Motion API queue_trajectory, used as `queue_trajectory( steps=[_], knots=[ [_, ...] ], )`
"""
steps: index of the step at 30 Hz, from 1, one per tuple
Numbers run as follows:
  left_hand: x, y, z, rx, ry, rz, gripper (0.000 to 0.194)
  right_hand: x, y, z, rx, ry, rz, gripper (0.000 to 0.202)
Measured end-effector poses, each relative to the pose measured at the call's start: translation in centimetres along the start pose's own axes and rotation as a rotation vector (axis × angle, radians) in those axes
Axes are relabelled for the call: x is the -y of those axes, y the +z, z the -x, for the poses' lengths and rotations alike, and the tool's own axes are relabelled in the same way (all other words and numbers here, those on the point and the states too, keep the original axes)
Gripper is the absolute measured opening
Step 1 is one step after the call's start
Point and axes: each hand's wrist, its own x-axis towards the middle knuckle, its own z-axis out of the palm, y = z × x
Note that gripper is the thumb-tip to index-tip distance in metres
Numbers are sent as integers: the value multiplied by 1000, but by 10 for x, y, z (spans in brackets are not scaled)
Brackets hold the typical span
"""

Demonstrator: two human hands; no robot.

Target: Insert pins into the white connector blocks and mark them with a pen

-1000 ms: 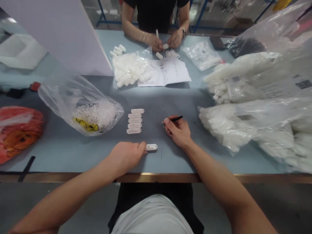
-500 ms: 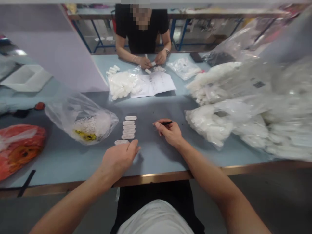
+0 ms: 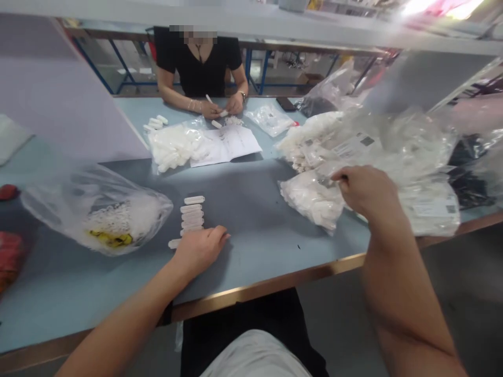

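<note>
My left hand rests on the table with fingers bent and pressed together, beside a column of small white oblong plastic pieces. Its fingertips are turned down, so whatever they may hold is hidden. One more white piece pokes out from behind the knuckles. At the right, my right hand is closed at the upper edge of a clear plastic bag filled with white pieces, and seems to pinch its film. A dark spot shows under the curled fingers, too small to name.
Left of the column lies an open clear bag with small white parts and a yellow strip. More filled bags pile up at the right. Across the table a person handles white pieces behind a paper sheet. A partition stands at the left.
My right hand has moved from the table's middle, where it held a thin black tool, right to the bag of white pieces. My left hand stays near the column. The view has turned right.
</note>
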Motion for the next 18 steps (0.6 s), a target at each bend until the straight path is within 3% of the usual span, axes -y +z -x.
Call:
queue_trajectory(
  steps=[3, 6, 9, 18],
  knots=[
    [-4, 3, 5, 22, 85, 16, 34, -1, 12, -14, 140, -7, 162, 32],
    [-9, 6, 7, 34, 161, 23, 32, 5, 27, -28, 254, -5, 146, 25],
    [-12, 9, 8, 24, 179, 18, 30, 11, 39, -35, 369, 0, 120, 33],
    [-17, 8, 12, 27, 234, 21, 25, 2, 53, -33, 220, 62, 30, 39]
  ],
)
